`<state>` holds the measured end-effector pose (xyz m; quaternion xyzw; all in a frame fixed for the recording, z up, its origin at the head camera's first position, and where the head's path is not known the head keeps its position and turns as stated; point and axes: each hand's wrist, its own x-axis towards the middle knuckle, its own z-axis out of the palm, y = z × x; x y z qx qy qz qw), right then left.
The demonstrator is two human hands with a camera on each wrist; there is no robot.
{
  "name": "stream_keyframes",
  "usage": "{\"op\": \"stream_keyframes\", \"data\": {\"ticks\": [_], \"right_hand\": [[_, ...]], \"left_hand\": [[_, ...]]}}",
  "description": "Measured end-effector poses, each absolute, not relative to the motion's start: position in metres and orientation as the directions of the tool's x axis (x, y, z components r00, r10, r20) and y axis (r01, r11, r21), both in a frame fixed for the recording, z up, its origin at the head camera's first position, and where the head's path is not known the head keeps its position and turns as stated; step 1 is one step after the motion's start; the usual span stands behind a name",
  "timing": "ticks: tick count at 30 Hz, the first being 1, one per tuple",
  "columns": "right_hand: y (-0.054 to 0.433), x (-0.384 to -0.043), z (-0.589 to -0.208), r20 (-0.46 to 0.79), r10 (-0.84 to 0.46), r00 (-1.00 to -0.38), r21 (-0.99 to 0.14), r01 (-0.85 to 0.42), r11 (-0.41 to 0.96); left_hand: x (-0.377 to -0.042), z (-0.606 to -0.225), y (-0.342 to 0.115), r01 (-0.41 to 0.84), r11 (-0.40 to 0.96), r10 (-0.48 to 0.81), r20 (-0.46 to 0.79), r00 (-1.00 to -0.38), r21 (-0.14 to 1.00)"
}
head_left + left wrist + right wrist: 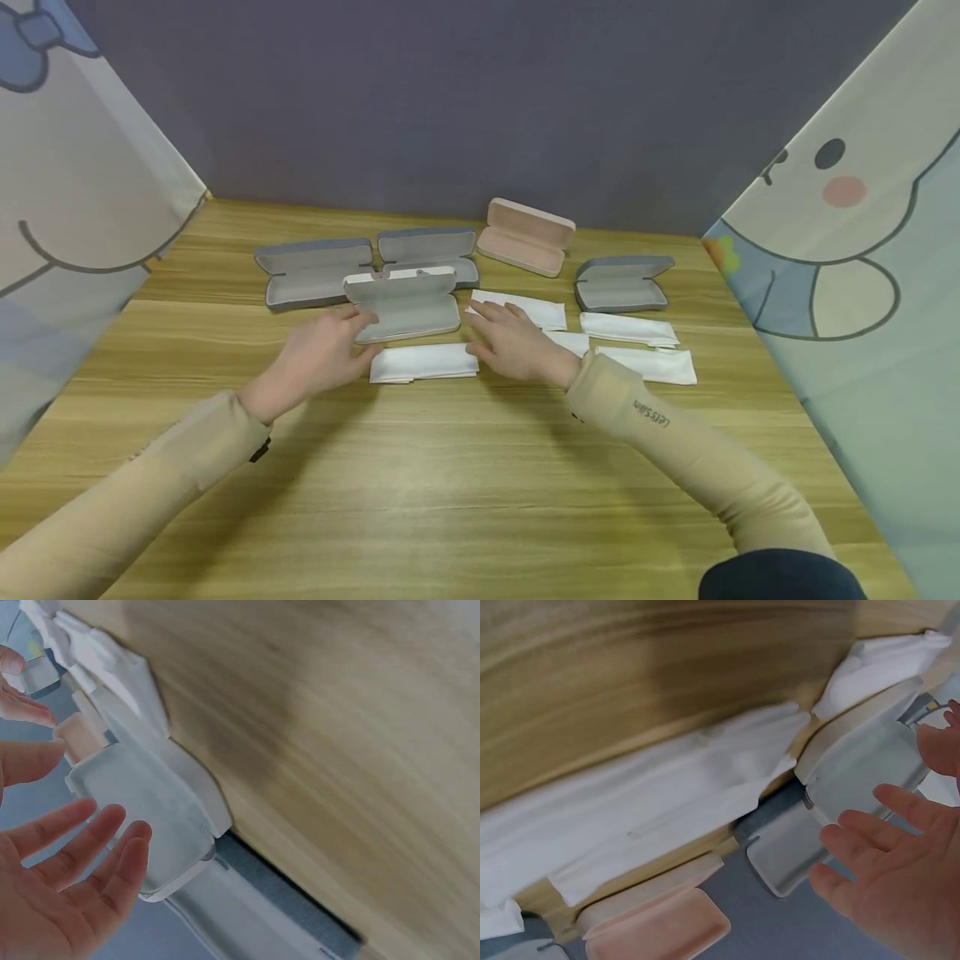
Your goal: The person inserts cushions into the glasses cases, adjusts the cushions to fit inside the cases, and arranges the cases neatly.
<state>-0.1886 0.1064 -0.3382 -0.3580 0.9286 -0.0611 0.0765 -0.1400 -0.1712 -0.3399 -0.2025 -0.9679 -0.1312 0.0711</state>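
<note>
An open glasses case [411, 315] with a pale outside and grey lining stands mid-table, its lid raised. My left hand [318, 346] is at its left side, fingers loosely extended; whether they touch the case cannot be told. In front of the case lies a folded white cloth [423, 362], close to the left thumb. My right hand [513, 342] hovers by that cloth's right end, palm down with fingers spread. Behind and partly under view of this hand are two more folded white cloths, one farther back [536, 309] and one nearer [570, 342]. Both hands appear to hold nothing.
Two open dark grey cases, one left [307, 287] and one centre [429, 244], stand behind. An open pink case [523, 242] and another grey case [622, 292] stand to the right. Two white cloths [630, 328] [652, 365] lie at right. A dark wall [480, 108] closes the back.
</note>
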Motion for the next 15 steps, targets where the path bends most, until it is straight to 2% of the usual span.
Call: {"op": "stream_keyframes", "data": {"ticks": [15], "right_hand": [[0.105, -0.186, -0.353, -0.12, -0.701, -0.703, -0.183, -0.678, 0.712]], "left_hand": [[-0.14, -0.357, -0.169, 0.402, 0.882, 0.407, 0.031, -0.913, 0.245]]}}
